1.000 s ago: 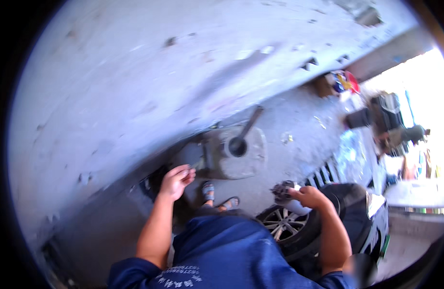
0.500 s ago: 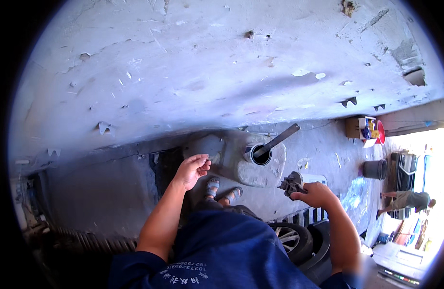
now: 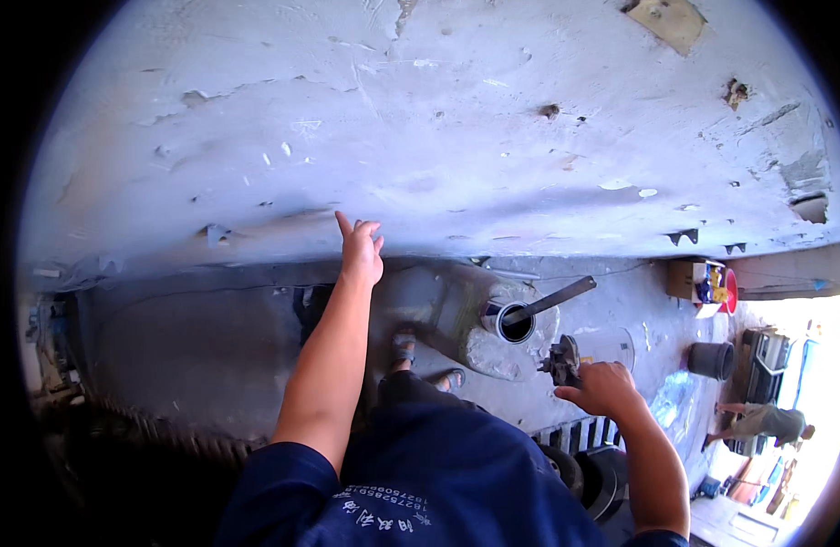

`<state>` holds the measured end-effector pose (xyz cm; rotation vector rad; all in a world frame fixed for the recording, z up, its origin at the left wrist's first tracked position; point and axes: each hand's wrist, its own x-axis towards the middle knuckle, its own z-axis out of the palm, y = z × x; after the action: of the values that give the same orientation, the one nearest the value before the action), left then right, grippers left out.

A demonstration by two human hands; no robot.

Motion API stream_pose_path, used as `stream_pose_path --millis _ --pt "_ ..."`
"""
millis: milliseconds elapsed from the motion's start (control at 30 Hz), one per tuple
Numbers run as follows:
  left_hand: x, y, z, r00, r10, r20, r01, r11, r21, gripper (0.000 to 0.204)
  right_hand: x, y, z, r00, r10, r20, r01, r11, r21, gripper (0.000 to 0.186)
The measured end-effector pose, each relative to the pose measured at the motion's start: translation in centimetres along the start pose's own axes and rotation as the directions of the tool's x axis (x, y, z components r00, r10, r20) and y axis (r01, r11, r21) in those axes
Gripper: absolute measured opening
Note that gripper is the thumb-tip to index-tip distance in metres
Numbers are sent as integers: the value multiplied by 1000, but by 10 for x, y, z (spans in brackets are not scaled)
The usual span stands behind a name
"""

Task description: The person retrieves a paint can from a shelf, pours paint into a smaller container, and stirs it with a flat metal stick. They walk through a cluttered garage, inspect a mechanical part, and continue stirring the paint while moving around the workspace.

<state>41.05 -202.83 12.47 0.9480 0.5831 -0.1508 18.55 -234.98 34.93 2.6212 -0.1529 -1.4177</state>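
Observation:
My left hand is raised against the lower part of a scuffed grey wall. Its fingers are spread, with the index finger stretched toward the surface; whether the fingertip touches cannot be told. In my right hand, a dark grey, lumpy object is gripped, its kind unclear. Left of that object, an open can with dark contents sits on a worn pale block. A long flat dark stick leans out of the can.
Small metal brackets stick out from the wall. A dark bucket, a cardboard box and a red basin stand to the right. Another person is beyond the bucket. Dark wheel-like parts lie beside me.
My left hand has gone up from over the floor to the wall, its curled fingers now spread. My right hand keeps its grip on the dark object. The view has shifted.

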Motion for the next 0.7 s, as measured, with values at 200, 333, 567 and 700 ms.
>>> stream_pose_path --millis 200,333,567,700 --pt "7 0 40 999 19 -39 -30 958 -284 106 8 -20 -15 998 -57 5 58 996 -63 61" --pt "-2 -1 42 999 3 37 13 904 -428 107 19 -28 -12 995 -104 -7 103 987 -124 58" --pt "-12 13 30 989 -21 145 109 763 -637 85 29 -42 -20 992 -108 57 120 952 -282 53" --pt "-14 17 23 978 -16 209 157 717 -679 66 34 -45 -22 990 -119 73 136 935 -328 43"
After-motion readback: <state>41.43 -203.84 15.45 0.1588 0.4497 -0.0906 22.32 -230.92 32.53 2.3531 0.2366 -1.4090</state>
